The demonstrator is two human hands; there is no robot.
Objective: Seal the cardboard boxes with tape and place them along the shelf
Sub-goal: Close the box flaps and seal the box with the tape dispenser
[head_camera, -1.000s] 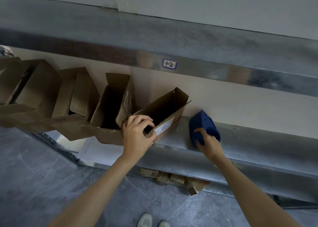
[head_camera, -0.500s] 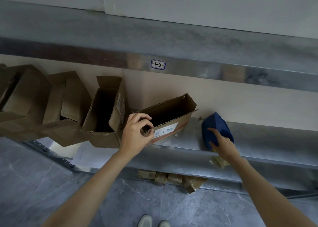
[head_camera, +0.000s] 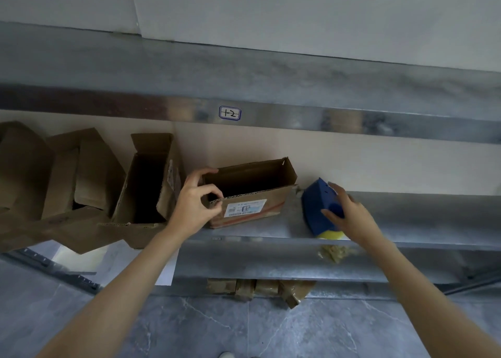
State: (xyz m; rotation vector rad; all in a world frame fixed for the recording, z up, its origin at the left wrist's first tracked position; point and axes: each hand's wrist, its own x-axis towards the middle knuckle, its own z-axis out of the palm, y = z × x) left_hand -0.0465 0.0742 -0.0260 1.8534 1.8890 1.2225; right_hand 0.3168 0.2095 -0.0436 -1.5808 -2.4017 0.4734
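- Our left hand (head_camera: 193,208) pinches the near-left corner of the open cardboard box (head_camera: 252,208), thumb and forefinger on its rim, likely to steady it on the shelf (head_camera: 420,216).
- Our right hand (head_camera: 349,216) cups the blue tape dispenser (head_camera: 314,208) just beside the box, thumb on its face and fingers over its top. We judge it is there ready for sealing.
- The box is not yet taped; more open boxes (head_camera: 146,184) stand to its left.

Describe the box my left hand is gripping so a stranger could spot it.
Find the metal shelf under the handwritten tag. Left of the blue tape dispenser sits a low open cardboard box, pinched by the left hand. Unlike its taller neighbours, its front carries a white printed label.
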